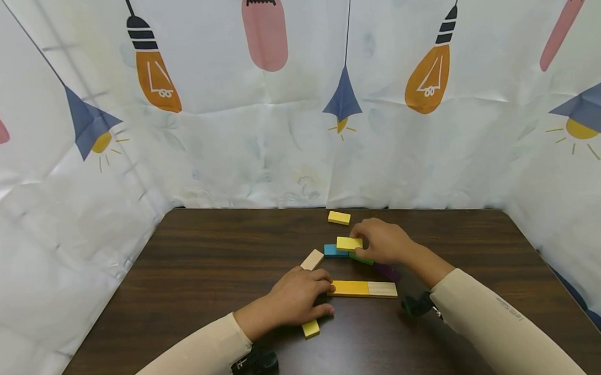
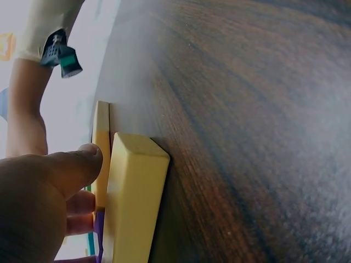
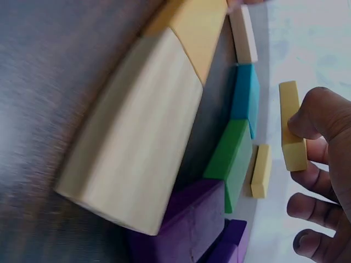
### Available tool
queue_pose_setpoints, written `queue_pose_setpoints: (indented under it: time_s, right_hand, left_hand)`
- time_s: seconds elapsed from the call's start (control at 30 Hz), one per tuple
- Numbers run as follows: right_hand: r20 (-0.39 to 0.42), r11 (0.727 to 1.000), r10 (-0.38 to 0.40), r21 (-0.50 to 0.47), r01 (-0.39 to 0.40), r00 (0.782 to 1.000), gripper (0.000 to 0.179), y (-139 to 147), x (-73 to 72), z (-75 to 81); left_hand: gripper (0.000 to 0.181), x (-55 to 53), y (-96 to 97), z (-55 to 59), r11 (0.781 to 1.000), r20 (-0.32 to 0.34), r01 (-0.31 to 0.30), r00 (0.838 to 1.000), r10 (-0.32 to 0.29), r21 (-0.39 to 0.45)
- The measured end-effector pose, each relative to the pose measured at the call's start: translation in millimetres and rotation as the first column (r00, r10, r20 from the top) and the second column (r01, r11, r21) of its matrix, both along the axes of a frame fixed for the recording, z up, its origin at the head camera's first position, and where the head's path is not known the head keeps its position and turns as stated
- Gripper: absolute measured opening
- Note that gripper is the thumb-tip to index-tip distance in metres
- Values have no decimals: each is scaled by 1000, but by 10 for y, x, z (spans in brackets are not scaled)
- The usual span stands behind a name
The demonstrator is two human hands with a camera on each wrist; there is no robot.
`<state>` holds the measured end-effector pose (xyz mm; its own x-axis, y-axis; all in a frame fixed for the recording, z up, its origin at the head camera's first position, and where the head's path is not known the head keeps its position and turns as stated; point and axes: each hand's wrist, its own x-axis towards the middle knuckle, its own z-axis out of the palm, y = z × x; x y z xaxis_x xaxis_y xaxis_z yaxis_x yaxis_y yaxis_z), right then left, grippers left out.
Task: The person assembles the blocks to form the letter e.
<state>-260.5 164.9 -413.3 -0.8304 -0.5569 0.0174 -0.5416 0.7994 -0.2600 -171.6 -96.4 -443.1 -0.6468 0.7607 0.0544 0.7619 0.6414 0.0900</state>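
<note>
My right hand [image 1: 382,241] pinches a yellow block [image 3: 293,126] between thumb and fingers, raised over the blue block [image 1: 335,253] and the green block [image 1: 361,259]. My left hand [image 1: 299,298] lies low over the left side of the arrangement, fingers extended and loosely bent. Its fingertips are right at the left end of the orange block [image 1: 351,288]. From beneath that hand, a pale wood block [image 1: 312,259] shows beyond the fingers and another yellow block [image 1: 311,329] near the thumb. A bare wood block [image 3: 131,137] continues the orange one to the right.
Purple blocks [image 3: 186,219] lie beside the green one, close to my right wrist. A separate yellow block [image 1: 338,217] lies near the far edge of the dark wooden table [image 1: 223,240]. A patterned cloth [image 1: 205,157] hangs behind and along the sides.
</note>
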Motion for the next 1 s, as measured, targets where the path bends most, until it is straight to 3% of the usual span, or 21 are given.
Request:
queue_pose_setpoints:
  time_s: [0.47,0.77,1.0]
  right_hand:
    - [-97,994,73,-69,-80,993,30,75,433,-54]
    - [-102,996,64,-54,-70,993,29,124,685,-53]
    - [-109,988,93,-110,-105,990,29,181,852,-108]
  left_hand:
    - [40,5,-3,5,1000,-11,0,1000,0,-5]
    - [39,5,-12,-3,1000,-14,-2,1000,2,-1]
    - [37,2,-11,-9,1000,-19,3,1000,-3,4]
